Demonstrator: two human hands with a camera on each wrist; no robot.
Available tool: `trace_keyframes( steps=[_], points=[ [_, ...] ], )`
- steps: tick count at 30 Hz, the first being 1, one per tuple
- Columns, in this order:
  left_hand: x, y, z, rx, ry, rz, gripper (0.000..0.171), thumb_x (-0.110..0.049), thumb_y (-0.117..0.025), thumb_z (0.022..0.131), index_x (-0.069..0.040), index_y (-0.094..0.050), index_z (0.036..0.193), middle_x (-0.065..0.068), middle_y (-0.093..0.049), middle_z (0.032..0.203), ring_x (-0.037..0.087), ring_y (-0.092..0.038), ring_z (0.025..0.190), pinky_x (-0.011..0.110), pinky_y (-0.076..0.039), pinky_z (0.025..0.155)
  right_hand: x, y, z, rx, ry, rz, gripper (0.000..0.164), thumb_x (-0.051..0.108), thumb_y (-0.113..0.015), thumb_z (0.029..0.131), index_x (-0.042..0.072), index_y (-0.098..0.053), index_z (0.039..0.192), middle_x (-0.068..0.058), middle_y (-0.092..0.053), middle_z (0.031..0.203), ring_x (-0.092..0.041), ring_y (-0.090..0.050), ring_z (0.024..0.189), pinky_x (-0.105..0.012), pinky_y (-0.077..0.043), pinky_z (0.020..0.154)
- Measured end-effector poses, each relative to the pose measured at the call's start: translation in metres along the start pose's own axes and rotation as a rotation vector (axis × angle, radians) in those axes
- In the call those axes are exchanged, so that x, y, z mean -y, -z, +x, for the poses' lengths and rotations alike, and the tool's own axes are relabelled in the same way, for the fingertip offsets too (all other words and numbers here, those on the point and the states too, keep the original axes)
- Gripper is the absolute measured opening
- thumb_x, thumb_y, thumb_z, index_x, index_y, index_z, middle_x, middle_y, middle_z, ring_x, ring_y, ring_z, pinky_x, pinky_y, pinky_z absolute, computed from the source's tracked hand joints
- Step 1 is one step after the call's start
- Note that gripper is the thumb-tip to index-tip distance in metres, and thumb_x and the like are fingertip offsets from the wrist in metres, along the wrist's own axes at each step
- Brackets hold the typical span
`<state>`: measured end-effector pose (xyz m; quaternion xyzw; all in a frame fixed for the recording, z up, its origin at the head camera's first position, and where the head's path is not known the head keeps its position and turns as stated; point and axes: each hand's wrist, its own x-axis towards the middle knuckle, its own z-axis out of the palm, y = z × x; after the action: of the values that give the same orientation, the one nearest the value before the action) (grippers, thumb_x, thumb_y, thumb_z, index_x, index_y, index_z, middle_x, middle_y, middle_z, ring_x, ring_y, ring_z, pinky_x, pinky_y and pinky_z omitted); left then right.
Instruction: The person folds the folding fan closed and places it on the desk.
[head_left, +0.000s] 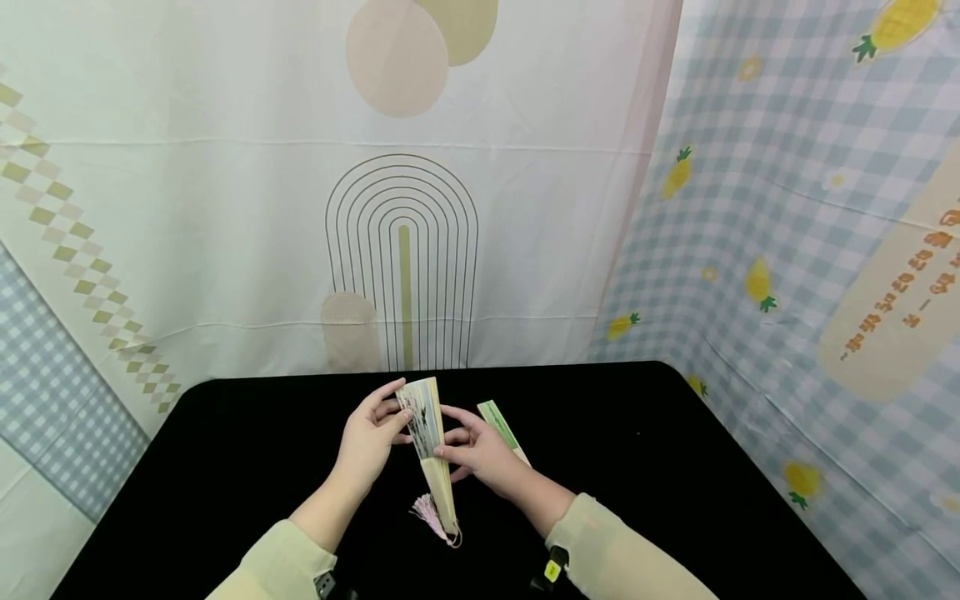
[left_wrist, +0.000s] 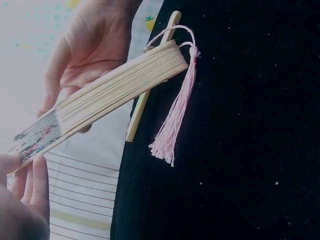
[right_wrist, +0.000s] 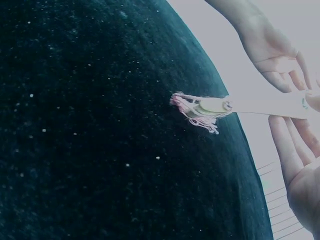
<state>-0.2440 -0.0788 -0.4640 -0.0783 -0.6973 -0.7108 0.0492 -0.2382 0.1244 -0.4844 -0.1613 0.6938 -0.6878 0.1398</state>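
A folding fan point(head_left: 437, 479), spread only slightly, is held up over the black table by both hands. My left hand point(head_left: 367, 446) grips the printed leaf near its top, thumb in front and fingers behind. Lower on the opposite edge, my right hand point(head_left: 483, 454) pinches the fan between thumb and fingers. Its pale ribs point(left_wrist: 125, 77) lie bunched together in the left wrist view, while the leaf shows a dark and reddish pattern. From the pivot end hangs a pink tassel point(left_wrist: 177, 110) on a looped cord. Glare washes out much of the fan in the right wrist view.
A second folding fan point(head_left: 498, 423), closed and with a green leaf, lies on the table beyond my right hand, which partly hides it. The black tabletop point(head_left: 262, 433) ends at a white printed curtain point(head_left: 247, 250). A checked curtain with pineapples point(head_left: 757, 208) hangs at right.
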Motion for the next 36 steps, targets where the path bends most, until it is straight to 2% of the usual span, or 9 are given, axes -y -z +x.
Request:
trace_keyframes(
  steps=[5, 13, 23, 30, 36],
  points=[
    [-0.001, 0.0007, 0.0011, -0.013, -0.007, -0.005, 0.051, 0.003, -0.063, 0.094, -0.013, -0.054, 0.142, 0.021, -0.066, 0.114, 0.016, -0.069, 0.087, 0.031, -0.061, 0.068, -0.0011, -0.0032, -0.0022, -0.003, -0.008, -0.006, 0.068, 0.003, -0.07, 0.091, 0.017, -0.041, 0.152, -0.014, -0.07, 0.109, -0.023, -0.07, 0.084, -0.041, -0.061, 0.06],
    [-0.0015, 0.0034, 0.0047, -0.024, 0.004, -0.008, 0.051, 0.001, -0.064, 0.095, -0.019, -0.055, 0.141, 0.019, -0.066, 0.115, 0.017, -0.069, 0.088, 0.032, -0.061, 0.068, -0.0019, -0.0055, -0.0038, 0.003, -0.003, -0.033, 0.069, 0.006, -0.071, 0.092, 0.022, -0.041, 0.152, -0.013, -0.071, 0.106, -0.024, -0.07, 0.082, -0.039, -0.06, 0.056],
    [-0.0015, 0.0051, 0.0054, -0.03, 0.021, -0.003, 0.05, -0.001, -0.064, 0.095, -0.018, -0.054, 0.141, 0.02, -0.065, 0.117, 0.016, -0.069, 0.091, 0.031, -0.061, 0.07, -0.0061, -0.0051, -0.0059, 0.012, 0.003, -0.066, 0.073, 0.003, -0.072, 0.09, 0.021, -0.039, 0.153, -0.012, -0.071, 0.107, -0.023, -0.071, 0.084, -0.044, -0.06, 0.055],
    [-0.0031, 0.006, 0.0047, -0.029, 0.017, -0.01, 0.049, -0.003, -0.064, 0.096, -0.018, -0.054, 0.141, 0.02, -0.065, 0.118, 0.017, -0.069, 0.092, 0.031, -0.061, 0.071, -0.0058, -0.0067, -0.0073, 0.008, -0.003, -0.071, 0.071, 0.004, -0.072, 0.09, 0.023, -0.043, 0.151, -0.012, -0.071, 0.105, -0.023, -0.071, 0.084, -0.039, -0.06, 0.056],
    [-0.0017, 0.0065, 0.0049, -0.03, 0.015, -0.007, 0.05, -0.002, -0.065, 0.096, -0.014, -0.053, 0.143, 0.021, -0.065, 0.117, 0.016, -0.069, 0.091, 0.031, -0.061, 0.071, -0.0063, -0.0079, -0.0074, -0.001, 0.001, -0.067, 0.068, 0.004, -0.072, 0.09, 0.02, -0.044, 0.151, -0.013, -0.071, 0.104, -0.024, -0.071, 0.083, -0.038, -0.06, 0.055]
  ],
)
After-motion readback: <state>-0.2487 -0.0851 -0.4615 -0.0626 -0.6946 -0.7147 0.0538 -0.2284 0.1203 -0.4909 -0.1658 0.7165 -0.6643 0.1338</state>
